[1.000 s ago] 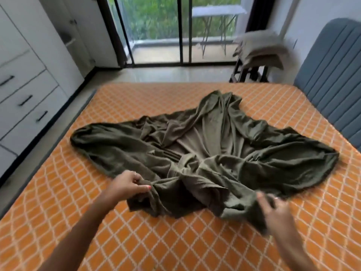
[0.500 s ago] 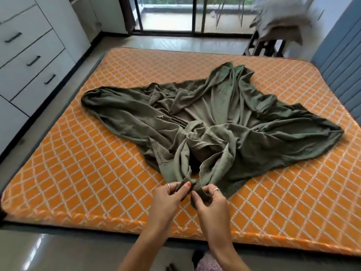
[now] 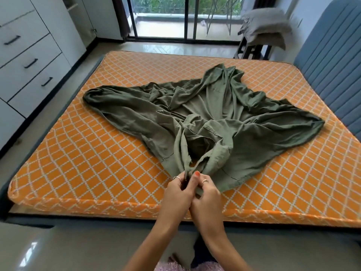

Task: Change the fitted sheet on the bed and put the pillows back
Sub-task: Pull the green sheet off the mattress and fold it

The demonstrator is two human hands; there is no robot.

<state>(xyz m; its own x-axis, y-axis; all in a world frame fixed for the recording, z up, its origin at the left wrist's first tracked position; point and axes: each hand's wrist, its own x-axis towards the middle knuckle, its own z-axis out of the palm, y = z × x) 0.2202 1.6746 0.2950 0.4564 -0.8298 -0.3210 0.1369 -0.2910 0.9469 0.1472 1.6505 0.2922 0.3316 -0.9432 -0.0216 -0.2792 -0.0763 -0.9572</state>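
Note:
An olive green fitted sheet (image 3: 205, 118) lies bunched in the middle of a bare orange mattress (image 3: 88, 153) with a white diamond pattern. Its near edge is drawn toward the mattress's front side. My left hand (image 3: 178, 192) and my right hand (image 3: 207, 194) are side by side there, both pinching the sheet's gathered hem. Grey pillows (image 3: 267, 30) are stacked on a dark stand at the back right, off the bed.
White drawers (image 3: 25, 63) line the left wall, with a strip of floor between them and the bed. A blue padded headboard (image 3: 332, 61) stands along the right side. Glass balcony doors (image 3: 175, 16) are at the far end. Glossy floor lies under me.
My hands came together from apart and now pinch the sheet's near hem, pulling it toward the front edge. The view has backed away from the bed.

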